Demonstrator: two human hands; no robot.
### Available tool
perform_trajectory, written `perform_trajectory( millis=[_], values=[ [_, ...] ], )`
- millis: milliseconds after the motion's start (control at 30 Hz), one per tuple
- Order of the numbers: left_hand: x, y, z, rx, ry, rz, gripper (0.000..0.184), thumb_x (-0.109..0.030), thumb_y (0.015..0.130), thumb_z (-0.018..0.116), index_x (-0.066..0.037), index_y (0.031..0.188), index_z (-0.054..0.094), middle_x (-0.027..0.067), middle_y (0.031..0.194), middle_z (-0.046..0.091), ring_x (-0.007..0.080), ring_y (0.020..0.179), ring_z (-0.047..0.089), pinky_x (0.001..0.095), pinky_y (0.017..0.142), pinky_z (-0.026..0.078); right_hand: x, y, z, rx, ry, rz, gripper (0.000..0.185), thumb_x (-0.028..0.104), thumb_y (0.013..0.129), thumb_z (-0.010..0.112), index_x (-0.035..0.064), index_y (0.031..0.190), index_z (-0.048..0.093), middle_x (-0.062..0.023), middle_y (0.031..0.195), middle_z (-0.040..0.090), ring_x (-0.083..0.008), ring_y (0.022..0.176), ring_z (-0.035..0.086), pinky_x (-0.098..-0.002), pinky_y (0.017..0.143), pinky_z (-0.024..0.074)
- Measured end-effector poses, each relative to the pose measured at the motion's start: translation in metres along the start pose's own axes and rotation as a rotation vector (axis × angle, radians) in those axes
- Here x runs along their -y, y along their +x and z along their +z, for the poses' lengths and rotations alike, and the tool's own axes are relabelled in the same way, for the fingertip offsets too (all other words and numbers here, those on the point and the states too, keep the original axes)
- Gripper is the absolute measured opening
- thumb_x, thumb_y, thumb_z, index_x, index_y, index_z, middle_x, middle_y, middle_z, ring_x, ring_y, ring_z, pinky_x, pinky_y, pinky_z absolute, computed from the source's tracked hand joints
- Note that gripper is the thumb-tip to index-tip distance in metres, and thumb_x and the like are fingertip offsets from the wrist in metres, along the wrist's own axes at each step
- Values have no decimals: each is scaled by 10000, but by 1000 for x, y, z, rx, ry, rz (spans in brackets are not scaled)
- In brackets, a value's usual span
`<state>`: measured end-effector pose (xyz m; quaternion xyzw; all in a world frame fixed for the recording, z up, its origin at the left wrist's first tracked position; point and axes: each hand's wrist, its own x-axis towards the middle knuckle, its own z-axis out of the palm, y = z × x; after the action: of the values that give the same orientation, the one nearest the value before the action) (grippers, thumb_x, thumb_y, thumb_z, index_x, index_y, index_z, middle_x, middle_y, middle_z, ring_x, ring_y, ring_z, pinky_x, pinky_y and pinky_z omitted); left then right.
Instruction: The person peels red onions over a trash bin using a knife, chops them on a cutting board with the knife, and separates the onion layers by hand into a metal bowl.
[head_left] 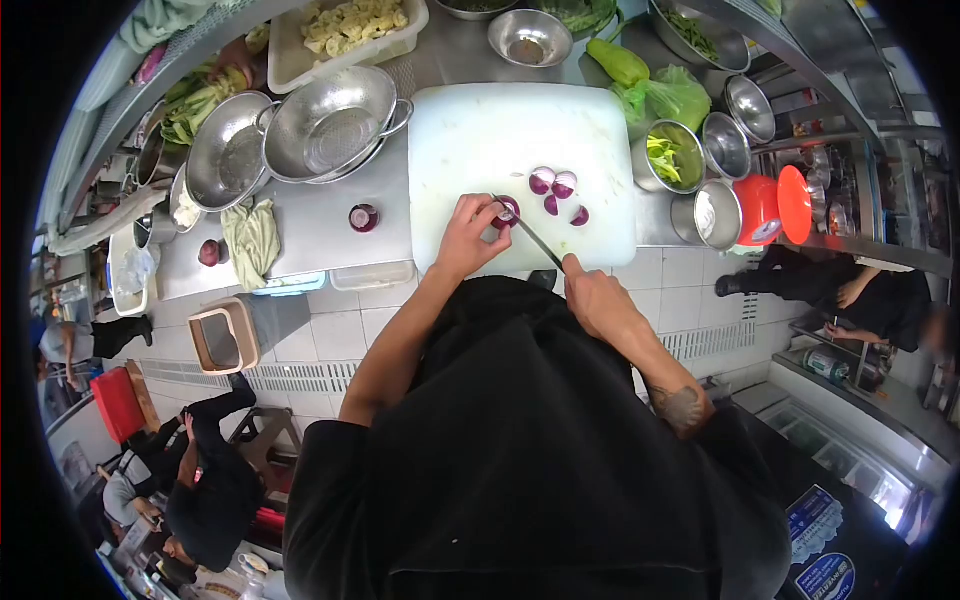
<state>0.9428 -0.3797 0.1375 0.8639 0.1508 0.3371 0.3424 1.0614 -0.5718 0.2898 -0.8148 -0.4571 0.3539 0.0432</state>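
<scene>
On the white cutting board, my left hand has its fingers closed round a purple onion near the front edge. My right hand grips the handle of a knife, whose blade reaches up and left to the onion, its tip by my left fingertips. Several cut onion pieces lie to the right of the onion, some showing white faces. Another purple onion rests on the metal counter left of the board.
Metal colanders, a green cloth and a small onion are on the left. Metal bowls and a red scale stand right. A bin is below the counter. Other people are at lower left and right.
</scene>
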Motion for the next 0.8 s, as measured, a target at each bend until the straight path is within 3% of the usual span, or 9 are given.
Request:
perform_trajectory(
  millis=[367,467,533,600,700,767,800],
  values=[
    [2,3,1,-36,-18,26,357,-39,656,764,-54,992,646,104,1036,590,306,954,588,382,803,534,6,26,7,126,58,42,182,5,869,482,-40,1036,423,-328,825,650,-525,809,639,-590,724,505],
    [1,1,1,-42,4,19,373,-39,652,769,-61,1008,658,96,1033,593,301,958,589,375,799,539,-9,45,45,71,67,46,203,7,864,488,-29,1051,418,-322,818,650,-529,803,635,-602,717,497],
    [1,0,2,-37,5,21,393,-37,653,770,-66,1029,659,91,1044,591,297,969,586,378,806,538,-23,59,76,-91,78,-20,235,0,853,490,-21,1072,410,-321,798,645,-532,795,629,-613,712,489],
    [-2,1,3,-42,9,13,414,-36,653,772,-71,1050,660,87,1055,589,293,981,582,381,812,537,-32,63,74,-72,126,-21,228,22,876,489,-17,1085,406,-328,804,642,-534,796,626,-614,723,485],
    [-6,14,-2,50,-28,13,482,-52,653,796,-74,1112,653,109,1111,585,307,1015,584,384,845,531,-40,60,61,-26,237,-8,217,81,929,485,-13,1105,401,-339,818,638,-537,804,622,-613,746,478],
    [-6,22,-3,190,57,28,438,-116,703,770,-86,1124,652,73,1103,571,283,1016,566,398,872,516,-44,55,52,9,296,-2,218,119,957,480,-13,1111,399,-343,826,637,-538,811,621,-611,759,476],
    [-3,26,-1,238,125,-14,419,-213,724,787,-66,1091,651,97,1046,584,295,977,576,407,841,512,-45,54,49,-1,301,32,226,149,973,477,-10,1114,399,-344,833,639,-539,818,621,-609,769,474]
  ],
)
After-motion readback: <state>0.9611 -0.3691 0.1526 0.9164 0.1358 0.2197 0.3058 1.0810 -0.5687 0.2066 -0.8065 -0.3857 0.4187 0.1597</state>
